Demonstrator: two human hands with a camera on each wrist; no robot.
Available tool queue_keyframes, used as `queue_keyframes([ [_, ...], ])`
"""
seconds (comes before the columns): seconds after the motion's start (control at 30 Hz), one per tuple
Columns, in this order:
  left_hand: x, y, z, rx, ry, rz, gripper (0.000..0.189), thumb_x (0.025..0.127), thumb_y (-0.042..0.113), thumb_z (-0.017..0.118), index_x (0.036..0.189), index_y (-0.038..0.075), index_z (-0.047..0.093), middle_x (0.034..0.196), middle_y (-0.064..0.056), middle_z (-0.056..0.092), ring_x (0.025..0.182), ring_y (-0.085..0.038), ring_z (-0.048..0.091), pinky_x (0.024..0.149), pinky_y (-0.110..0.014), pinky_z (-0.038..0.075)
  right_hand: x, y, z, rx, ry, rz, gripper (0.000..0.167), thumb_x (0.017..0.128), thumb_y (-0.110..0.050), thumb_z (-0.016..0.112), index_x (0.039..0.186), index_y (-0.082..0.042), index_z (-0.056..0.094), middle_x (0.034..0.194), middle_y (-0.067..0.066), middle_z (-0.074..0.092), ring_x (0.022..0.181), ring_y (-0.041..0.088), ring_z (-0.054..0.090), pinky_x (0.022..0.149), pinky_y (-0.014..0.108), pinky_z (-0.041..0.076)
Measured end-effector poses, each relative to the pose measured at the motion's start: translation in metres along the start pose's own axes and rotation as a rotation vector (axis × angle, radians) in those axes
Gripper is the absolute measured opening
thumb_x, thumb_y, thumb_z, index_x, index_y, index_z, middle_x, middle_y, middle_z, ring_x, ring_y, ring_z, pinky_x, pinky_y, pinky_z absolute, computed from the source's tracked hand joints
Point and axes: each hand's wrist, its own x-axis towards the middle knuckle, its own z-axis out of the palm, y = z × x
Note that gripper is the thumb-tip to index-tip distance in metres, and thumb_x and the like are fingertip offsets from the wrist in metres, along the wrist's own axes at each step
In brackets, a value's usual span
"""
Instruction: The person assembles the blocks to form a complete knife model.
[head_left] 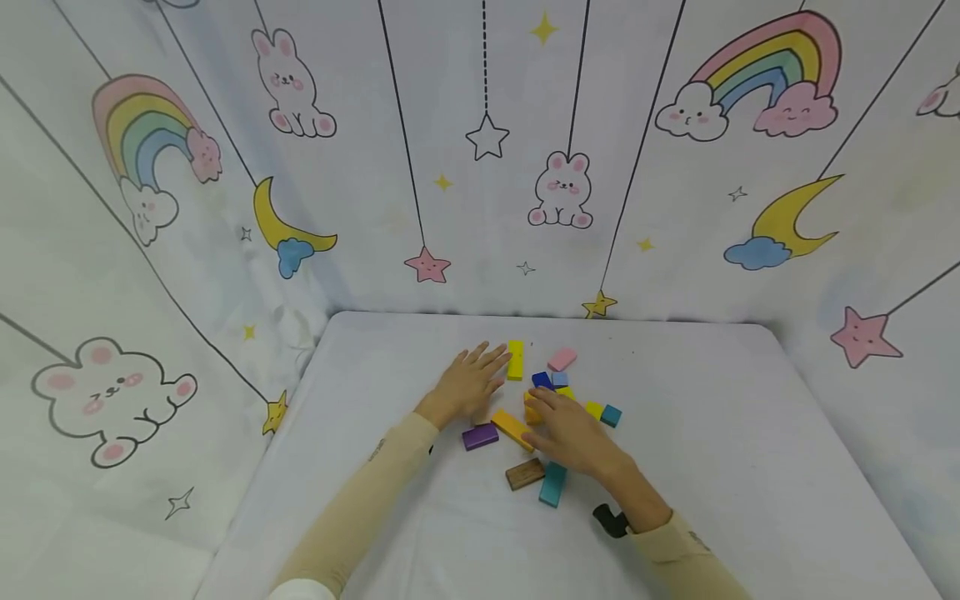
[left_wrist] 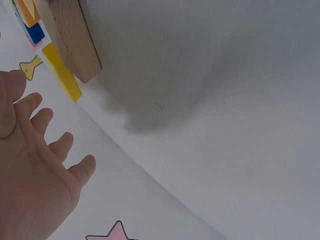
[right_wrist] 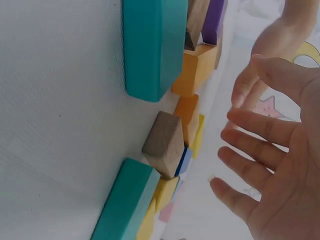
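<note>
With fingers loosely extended, the left hand (head_left: pixel 468 385) and right hand (head_left: pixel 576 432) hover around scattered blocks (head_left: pixel 512 428) on the worktop (head_left: pixel 750 467), a long yellow block (head_left: pixel 515 360) nearest its far edge, a teal block (head_left: pixel 552 485) farthest.

No word, number or brand can be read in any of the three views. Small dark print (head_left: pixel 377 450) stands on the left sleeve (head_left: pixel 360 496), near the cuff, and a similar dark mark (head_left: pixel 699 542) on the right sleeve (head_left: pixel 686 568), also near its cuff; both may be lettering, though they are too small and blurred to make out.
</note>
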Motion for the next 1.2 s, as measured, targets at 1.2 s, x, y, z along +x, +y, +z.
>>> queue_keyframes([
  [1.2, -0.005, 0.015, -0.001, 0.153, -0.084, -0.028, 0.086, 0.087, 0.035, 0.079, 0.163, 0.025, 0.038, 0.168, 0.005, 0.035, 0.157, -0.028, 0.026, 0.126, -0.055, 0.027, 0.028, -0.019, 0.019, -0.077, -0.067, 0.062, 0.027, 0.084, -0.022, 0.089, 0.108, -0.013, 0.08, 0.097, -0.002, 0.074, 0.085, 0.014, 0.059, 0.092, 0.038, 0.06],
])
